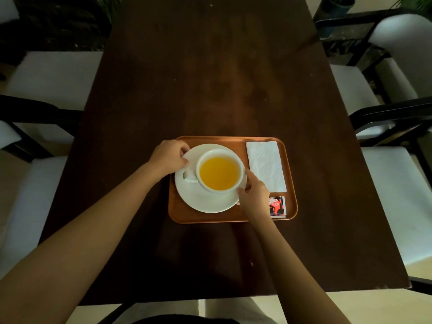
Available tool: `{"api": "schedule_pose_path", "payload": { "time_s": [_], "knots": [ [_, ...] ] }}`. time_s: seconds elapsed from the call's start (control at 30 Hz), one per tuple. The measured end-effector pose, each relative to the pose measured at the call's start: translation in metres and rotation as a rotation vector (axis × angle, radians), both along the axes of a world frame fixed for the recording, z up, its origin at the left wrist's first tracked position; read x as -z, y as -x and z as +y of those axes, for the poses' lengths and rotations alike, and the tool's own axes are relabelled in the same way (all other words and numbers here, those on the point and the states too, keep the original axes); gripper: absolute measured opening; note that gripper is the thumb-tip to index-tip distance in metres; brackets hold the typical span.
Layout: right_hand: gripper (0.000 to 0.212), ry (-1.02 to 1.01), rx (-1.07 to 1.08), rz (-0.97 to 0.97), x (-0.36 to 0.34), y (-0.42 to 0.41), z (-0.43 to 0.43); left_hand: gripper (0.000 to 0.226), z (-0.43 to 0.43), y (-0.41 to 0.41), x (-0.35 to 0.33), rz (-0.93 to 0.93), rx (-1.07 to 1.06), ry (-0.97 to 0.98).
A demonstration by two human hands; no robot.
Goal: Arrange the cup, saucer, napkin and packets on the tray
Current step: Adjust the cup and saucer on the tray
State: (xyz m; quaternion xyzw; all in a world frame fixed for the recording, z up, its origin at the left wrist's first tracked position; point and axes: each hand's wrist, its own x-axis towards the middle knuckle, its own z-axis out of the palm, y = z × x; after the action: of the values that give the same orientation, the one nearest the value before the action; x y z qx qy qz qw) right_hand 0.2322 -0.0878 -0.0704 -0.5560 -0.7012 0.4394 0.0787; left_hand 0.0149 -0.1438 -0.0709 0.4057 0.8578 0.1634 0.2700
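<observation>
An orange-brown tray (pixel 290 174) lies on the dark table. On its left half sits a white saucer (pixel 205 202) carrying a white cup (pixel 219 173) of yellow liquid, its handle turned left. My left hand (pixel 168 157) grips the saucer's upper left rim. The saucer's right rim is held by my right hand (pixel 253 194). A folded white napkin (pixel 266 166) lies along the tray's right side. Red and black packets (pixel 278 206) rest in the tray's near right corner, partly hidden by my right wrist.
The dark wooden table (pixel 210 78) stretches away behind the tray. White-cushioned chairs with black frames stand on the left (pixel 46 76) and right (pixel 395 190). A dark pot (pixel 334 10) stands at the far right.
</observation>
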Motion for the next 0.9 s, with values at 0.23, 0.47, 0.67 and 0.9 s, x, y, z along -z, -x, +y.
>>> {"api": "schedule_pose_path", "payload": {
  "time_s": [0.23,0.47,0.67,0.9],
  "knots": [
    [0.037,0.013,0.022,0.024,0.001,0.000,0.004,0.032,0.003,-0.002,0.000,0.001,-0.010,-0.003],
    [0.036,0.002,0.025,-0.004,0.001,-0.001,0.006,0.035,0.004,-0.006,-0.001,0.001,-0.004,-0.003],
    [0.052,-0.174,-0.223,-0.183,-0.013,-0.014,0.007,0.045,-0.041,-0.023,-0.012,-0.015,-0.018,-0.151],
    [0.079,-0.008,-0.438,0.206,-0.030,-0.010,0.029,0.040,-0.060,-0.061,-0.018,-0.171,-0.160,-0.332]
  ]
}}
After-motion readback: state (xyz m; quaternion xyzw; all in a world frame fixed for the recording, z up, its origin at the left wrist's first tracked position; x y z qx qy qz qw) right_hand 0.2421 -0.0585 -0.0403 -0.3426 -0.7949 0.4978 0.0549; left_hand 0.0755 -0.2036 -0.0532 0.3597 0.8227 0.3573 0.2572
